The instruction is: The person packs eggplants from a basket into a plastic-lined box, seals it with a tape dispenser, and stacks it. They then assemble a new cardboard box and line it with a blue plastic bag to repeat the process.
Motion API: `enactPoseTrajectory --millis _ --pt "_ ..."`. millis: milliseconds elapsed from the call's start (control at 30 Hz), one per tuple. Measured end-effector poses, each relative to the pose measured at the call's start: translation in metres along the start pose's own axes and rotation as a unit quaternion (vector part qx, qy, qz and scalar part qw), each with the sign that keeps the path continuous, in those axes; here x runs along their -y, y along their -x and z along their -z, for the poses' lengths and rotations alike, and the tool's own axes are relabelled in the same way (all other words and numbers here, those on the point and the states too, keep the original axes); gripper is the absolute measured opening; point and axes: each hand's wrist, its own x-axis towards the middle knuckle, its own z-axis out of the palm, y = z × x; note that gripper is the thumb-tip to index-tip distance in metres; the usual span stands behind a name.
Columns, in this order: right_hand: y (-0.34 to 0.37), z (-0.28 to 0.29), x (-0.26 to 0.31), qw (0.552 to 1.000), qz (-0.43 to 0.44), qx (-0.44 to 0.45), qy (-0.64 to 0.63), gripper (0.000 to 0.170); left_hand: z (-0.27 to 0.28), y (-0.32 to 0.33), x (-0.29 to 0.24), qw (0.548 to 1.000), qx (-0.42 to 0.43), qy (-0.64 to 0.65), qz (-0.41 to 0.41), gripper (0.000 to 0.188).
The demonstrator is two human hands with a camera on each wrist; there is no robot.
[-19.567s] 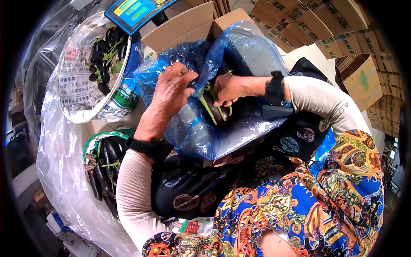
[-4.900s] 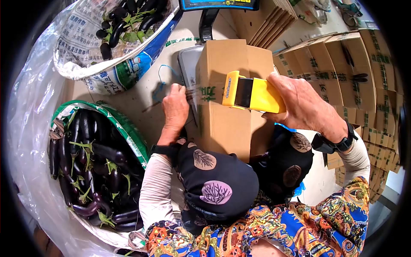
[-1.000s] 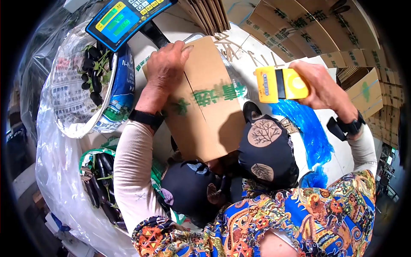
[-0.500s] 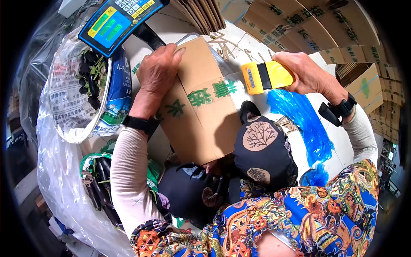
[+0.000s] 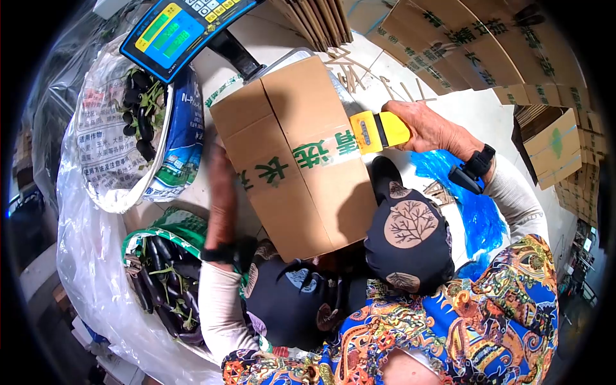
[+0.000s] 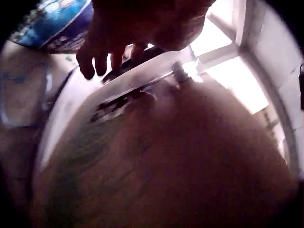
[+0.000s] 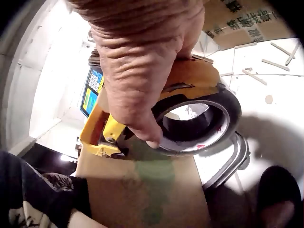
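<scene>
A closed cardboard box (image 5: 289,218) with green lettering lies in front of my knees in the head view. Shiny tape crosses its top flaps. My right hand (image 5: 427,128) grips a yellow tape dispenser (image 5: 385,131) right at the box's right edge. In the right wrist view the thumb lies against the tape roll (image 7: 228,111), above the box. My left hand (image 5: 221,189), blurred, is beside the box's left side. The left wrist view shows that hand (image 6: 142,28) in shadow, fingers extended and spread near a shiny strip along the box.
At left stand a white sack (image 5: 106,160) and a green-rimmed sack (image 5: 131,240), both holding eggplants. A blue scale display (image 5: 183,35) rises behind the box. Blue plastic film (image 5: 462,192) and cardboard strips lie at right. Stacked boxes (image 5: 475,45) fill the back right.
Earlier, both hands handled eggplants in a blue bag; now a closed box is there. In the last half second my left hand left the box's far corner, and the dispenser came to its right edge.
</scene>
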Motion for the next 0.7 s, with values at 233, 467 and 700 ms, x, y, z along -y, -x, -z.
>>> enactPoseTrajectory --millis 233,467,700 --pt "-0.001 0.01 0.023 1.0 0.008 -0.004 0.025 0.036 -0.005 0.024 0.035 0.988 0.103 -0.117 -0.023 0.029" --pt "0.028 0.062 0.085 0.984 -0.054 -0.016 0.169 0.05 -0.043 -0.011 0.068 0.982 0.151 0.073 0.091 0.036" --pt "-0.028 0.038 0.126 0.974 -0.004 -0.029 0.227 0.035 0.028 -0.052 0.082 0.979 0.162 0.055 0.113 0.06"
